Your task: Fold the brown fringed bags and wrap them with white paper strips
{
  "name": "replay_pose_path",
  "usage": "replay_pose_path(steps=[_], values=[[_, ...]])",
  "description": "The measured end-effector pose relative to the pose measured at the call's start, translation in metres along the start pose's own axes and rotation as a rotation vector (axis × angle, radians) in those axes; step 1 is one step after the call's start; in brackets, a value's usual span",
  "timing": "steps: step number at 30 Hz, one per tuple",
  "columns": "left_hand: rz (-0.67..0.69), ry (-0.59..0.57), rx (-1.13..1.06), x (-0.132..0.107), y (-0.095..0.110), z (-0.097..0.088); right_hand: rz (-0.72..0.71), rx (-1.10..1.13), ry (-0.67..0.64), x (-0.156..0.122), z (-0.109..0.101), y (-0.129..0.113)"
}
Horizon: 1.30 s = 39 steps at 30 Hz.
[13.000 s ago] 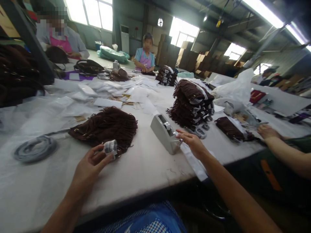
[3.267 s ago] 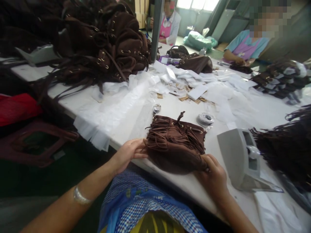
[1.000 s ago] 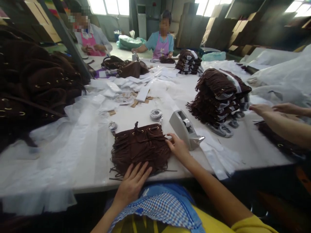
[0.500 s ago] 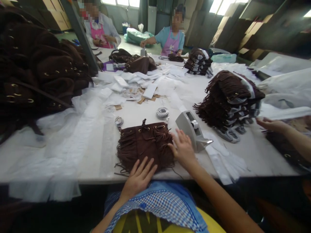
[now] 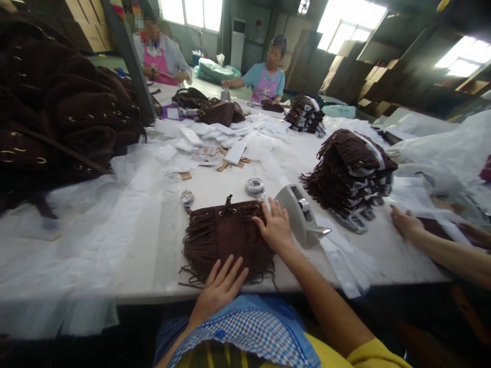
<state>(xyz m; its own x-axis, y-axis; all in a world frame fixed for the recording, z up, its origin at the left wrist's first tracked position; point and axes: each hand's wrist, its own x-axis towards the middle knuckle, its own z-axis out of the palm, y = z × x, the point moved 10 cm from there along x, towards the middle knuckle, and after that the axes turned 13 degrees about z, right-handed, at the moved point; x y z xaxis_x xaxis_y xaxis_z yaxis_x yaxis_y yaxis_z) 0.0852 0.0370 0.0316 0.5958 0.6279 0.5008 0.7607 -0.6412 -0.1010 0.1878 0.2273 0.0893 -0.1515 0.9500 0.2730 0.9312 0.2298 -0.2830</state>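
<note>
A dark brown fringed bag [image 5: 230, 232] lies flat on the white table in front of me, its eyelets and drawstring along the far edge. My left hand [image 5: 222, 283] rests on its near edge, fingers spread. On the bag's right side lies my right hand [image 5: 276, 225], also with fingers apart, over the fringe. Just right of that hand stands a grey tape dispenser [image 5: 301, 214]. A coiled wrapped strap [image 5: 254, 187] sits beyond the bag, and a smaller wrapped coil [image 5: 187, 198] is at its far left corner.
Stacked fringed bags [image 5: 351, 171] stand at right, near a co-worker's hands [image 5: 408, 224]. White strips [image 5: 349, 260] hang over the front edge. A large heap of brown bags [image 5: 57, 102] and translucent sheets [image 5: 88, 230] fill the left. Two people work across the table.
My right hand has moved left and up along the bag's right side, smoothing over the fringe. My left hand stays put. The co-worker's hand at right has shifted, and the view has tilted up.
</note>
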Motion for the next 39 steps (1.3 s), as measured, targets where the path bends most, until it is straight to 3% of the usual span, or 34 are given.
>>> replay_pose_path(steps=[2, 4, 6, 9, 11, 13, 16, 18, 20, 24, 26, 30, 32, 34, 37, 39], values=[[0.002, 0.008, 0.007, 0.001, 0.0, -0.001, 0.093, 0.009, 0.086, 0.01, -0.021, 0.023], [0.002, 0.01, 0.001, 0.0, 0.0, 0.0, 0.035, 0.076, 0.099, -0.003, -0.037, 0.018], [-0.002, 0.011, -0.011, -0.001, 0.0, 0.001, -0.18, 0.179, 0.003, -0.036, -0.038, -0.012], [0.005, 0.01, -0.053, -0.003, 0.0, 0.002, -0.647, 0.278, -0.236, -0.106, -0.025, -0.057], [0.006, -0.007, -0.093, -0.004, -0.001, 0.003, -0.813, 0.276, -0.285, -0.132, -0.022, -0.054], [-0.012, -0.029, -0.123, -0.003, -0.003, 0.003, -0.778, 0.241, -0.211, -0.125, -0.028, -0.025], [-0.04, -0.028, -0.16, -0.002, -0.006, -0.001, -0.548, 0.118, -0.036, -0.094, -0.052, 0.028], [-0.048, -0.029, -0.182, 0.0, -0.006, -0.003, -0.383, 0.083, 0.076, -0.082, -0.073, 0.046], [-0.048, -0.048, -0.187, 0.0, -0.005, -0.004, -0.352, 0.136, 0.098, -0.088, -0.082, 0.035], [-0.042, -0.075, -0.166, 0.001, -0.005, -0.003, -0.718, 0.258, -0.114, -0.132, -0.054, -0.032], [-0.034, -0.072, -0.154, 0.001, -0.005, -0.004, -0.749, 0.255, -0.17, -0.136, -0.041, -0.037], [-0.007, -0.075, -0.121, 0.001, -0.004, -0.005, -0.438, 0.225, -0.105, -0.094, -0.048, -0.002], [-0.011, -0.078, -0.101, 0.001, -0.004, -0.004, -0.365, 0.23, -0.041, -0.075, -0.056, 0.0], [-0.012, -0.078, -0.069, 0.0, -0.004, -0.003, -0.449, 0.238, -0.043, -0.063, -0.051, -0.026], [0.008, -0.055, -0.017, -0.001, -0.002, -0.001, -0.64, 0.173, -0.127, -0.048, -0.018, -0.074], [0.016, -0.04, 0.007, -0.003, -0.001, 0.001, -0.632, 0.087, -0.17, -0.031, 0.005, -0.082]])
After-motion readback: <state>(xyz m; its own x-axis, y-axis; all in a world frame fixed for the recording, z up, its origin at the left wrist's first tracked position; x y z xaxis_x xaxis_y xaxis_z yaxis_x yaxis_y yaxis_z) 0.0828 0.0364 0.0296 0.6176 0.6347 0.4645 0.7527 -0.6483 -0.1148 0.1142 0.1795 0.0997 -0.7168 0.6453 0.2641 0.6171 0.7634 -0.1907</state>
